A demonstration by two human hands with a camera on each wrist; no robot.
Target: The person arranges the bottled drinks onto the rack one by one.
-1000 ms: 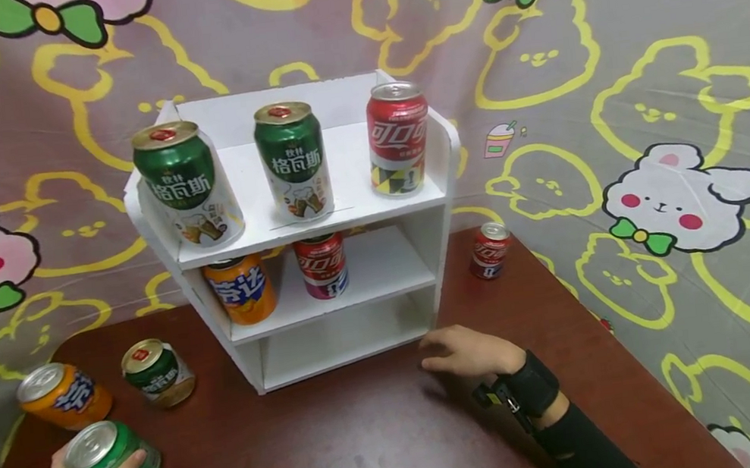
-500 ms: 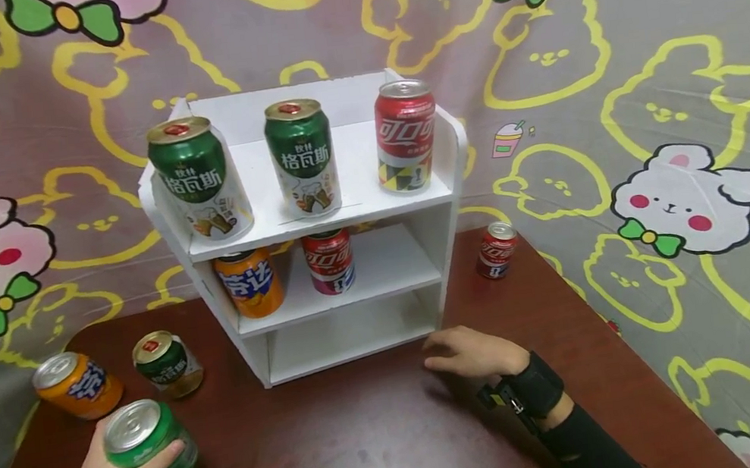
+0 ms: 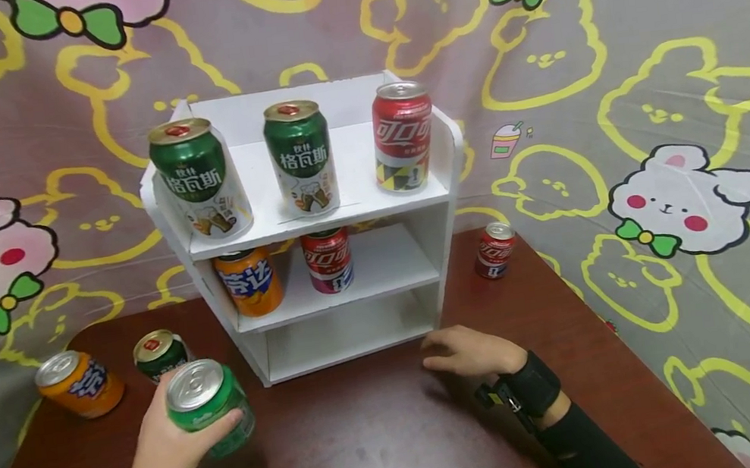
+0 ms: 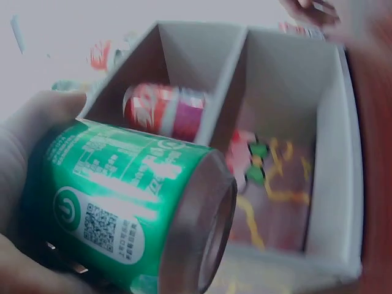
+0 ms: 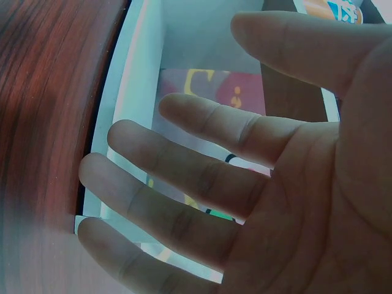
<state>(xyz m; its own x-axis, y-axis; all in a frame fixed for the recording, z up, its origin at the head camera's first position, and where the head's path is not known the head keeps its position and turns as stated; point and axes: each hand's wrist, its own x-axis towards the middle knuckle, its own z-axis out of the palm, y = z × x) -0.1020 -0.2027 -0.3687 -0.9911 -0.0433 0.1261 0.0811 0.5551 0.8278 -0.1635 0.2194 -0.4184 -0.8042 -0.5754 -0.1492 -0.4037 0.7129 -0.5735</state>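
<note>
My left hand (image 3: 171,438) grips a green soda can (image 3: 218,414) above the table, left of the shelf's front. In the left wrist view the can's (image 4: 122,202) printed side and one end show, with the white shelf (image 4: 352,184) behind. My right hand (image 3: 466,352) is near the shelf's lower right corner, holding nothing; the right wrist view shows its fingers (image 5: 177,202) spread and relaxed. The white shelf (image 3: 442,257) has two green-and-white cans (image 3: 301,158) and a red cola can (image 3: 403,135) on top. An orange can (image 3: 250,284) and another red can (image 3: 328,262) occupy the middle level.
On the table's left lie an orange can (image 3: 82,384) and a green-gold can (image 3: 157,354), partly hidden by the held can. A red can (image 3: 495,250) stands right of the shelf. A patterned cloth (image 3: 543,132) hangs behind and along the right side.
My left hand has carried the green can rightward and upward, from beside the orange can to nearer the shelf. The right hand has stayed in place; the view shifted slightly.
</note>
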